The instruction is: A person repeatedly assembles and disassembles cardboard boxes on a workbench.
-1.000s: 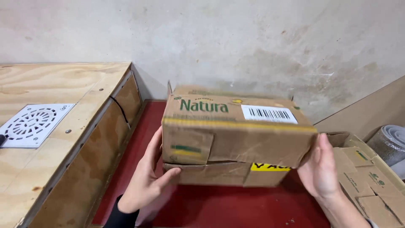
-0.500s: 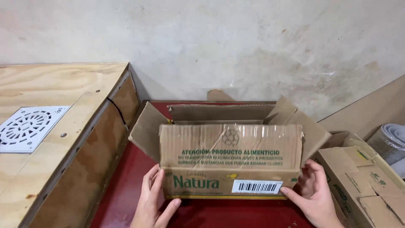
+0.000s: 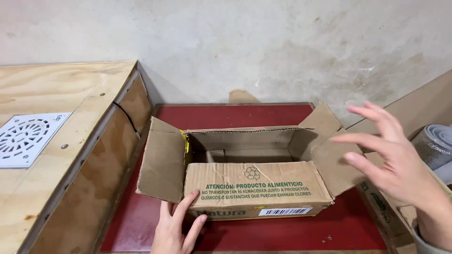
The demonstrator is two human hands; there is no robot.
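Note:
A brown cardboard box lies on a red surface with its top flaps spread outward and its inside showing nothing. My left hand rests flat against the box's near lower left corner, fingers spread. My right hand hovers in the air to the right of the box, fingers apart and holding nothing, close to the right flap but apart from it.
A plywood crate with a white round-patterned grille stands to the left. More cardboard boxes and a grey roll lie at the right. A plastered wall runs behind.
The box was turned over from closed side up and set down with its flaps open. My right hand has let go of the box and lifted away to the right.

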